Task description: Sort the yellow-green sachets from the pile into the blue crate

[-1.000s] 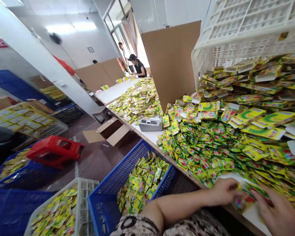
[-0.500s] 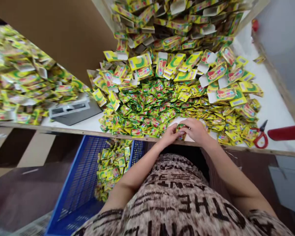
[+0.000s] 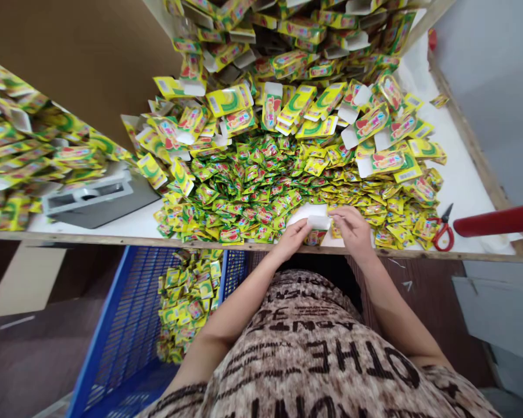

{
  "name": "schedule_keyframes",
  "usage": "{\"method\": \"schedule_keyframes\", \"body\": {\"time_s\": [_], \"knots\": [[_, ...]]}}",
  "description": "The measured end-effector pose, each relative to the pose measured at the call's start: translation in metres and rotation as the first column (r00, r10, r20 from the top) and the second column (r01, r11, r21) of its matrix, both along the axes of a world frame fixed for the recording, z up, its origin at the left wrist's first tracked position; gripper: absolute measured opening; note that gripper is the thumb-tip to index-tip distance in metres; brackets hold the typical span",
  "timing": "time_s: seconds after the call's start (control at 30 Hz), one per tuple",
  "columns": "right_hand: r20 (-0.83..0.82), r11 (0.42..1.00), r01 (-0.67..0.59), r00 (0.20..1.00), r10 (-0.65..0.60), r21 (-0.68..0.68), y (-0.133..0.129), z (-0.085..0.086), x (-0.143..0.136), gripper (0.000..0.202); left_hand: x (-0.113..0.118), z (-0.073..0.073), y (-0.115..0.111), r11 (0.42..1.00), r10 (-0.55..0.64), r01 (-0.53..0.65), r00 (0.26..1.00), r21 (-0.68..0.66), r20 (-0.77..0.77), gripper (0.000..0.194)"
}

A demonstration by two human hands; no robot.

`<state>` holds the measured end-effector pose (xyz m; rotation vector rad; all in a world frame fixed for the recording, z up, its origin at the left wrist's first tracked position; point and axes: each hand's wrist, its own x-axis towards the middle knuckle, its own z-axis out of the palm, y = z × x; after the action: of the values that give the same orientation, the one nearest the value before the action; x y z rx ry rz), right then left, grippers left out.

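White table (image 3: pixel 466 188) under sachets (image 3: pixel 261 188) and scissors (image 3: pixel 445 220)

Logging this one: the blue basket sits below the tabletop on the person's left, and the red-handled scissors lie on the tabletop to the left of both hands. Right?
Not quite: the head view shows the red-handled scissors to the right of both the left hand and the right hand. The rest stands.
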<state>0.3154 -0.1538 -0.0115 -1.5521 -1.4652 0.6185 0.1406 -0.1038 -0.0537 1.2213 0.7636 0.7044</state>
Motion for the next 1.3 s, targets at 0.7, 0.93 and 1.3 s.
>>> {"method": "schedule_keyframes", "body": {"time_s": [0.7, 0.93, 1.3], "knots": [[-0.453, 0.963, -0.006, 0.883, -0.121, -0.270, 0.014, -0.020, -0.004, 0.035, 0.012, 0.009, 0.010, 0.942, 0.262, -0.243, 0.963, 0.233, -0.056, 0.025], [-0.303, 0.993, -0.044, 0.953, 0.009, -0.109, -0.002, -0.031, 0.000, 0.025, -0.001, 0.006, 0.008, 0.867, 0.133, -0.099, 0.991, 0.488, -0.034, 0.022], [0.210, 0.986, 0.164, 0.965, -0.159, -0.005, 0.003, -0.038, 0.022, 0.028, -0.009, 0.002, 0.000, 0.895, 0.269, -0.212, 0.958, 0.392, -0.098, 0.028]]}}
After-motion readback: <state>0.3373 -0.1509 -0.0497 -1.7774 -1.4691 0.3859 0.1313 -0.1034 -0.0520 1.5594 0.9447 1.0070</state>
